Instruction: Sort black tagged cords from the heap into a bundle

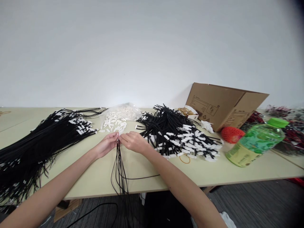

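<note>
My left hand (108, 144) and my right hand (133, 141) meet over the middle of the table, fingertips pinched together. Several thin black cables (120, 167) run down from between them and hang past the front edge; one strays right under my right forearm. The cable ends at my fingertips are mostly hidden. Just beyond, small white connector housings (115, 119) lie loose and spill from a clear plastic bag (131, 110). To the right is a tangled heap of black cables with white connectors (187, 141). A large bundle of black cables (38, 142) lies on the left.
A cardboard box (218, 103) leans at the back right, near a small open carton (190, 111) and crumpled tissue (207, 126). A green-capped bottle (257, 142) and red-netted fruit (231, 135) stand farther right. A rubber band (184, 159) lies near the heap. The wall (133, 53) closes off the back.
</note>
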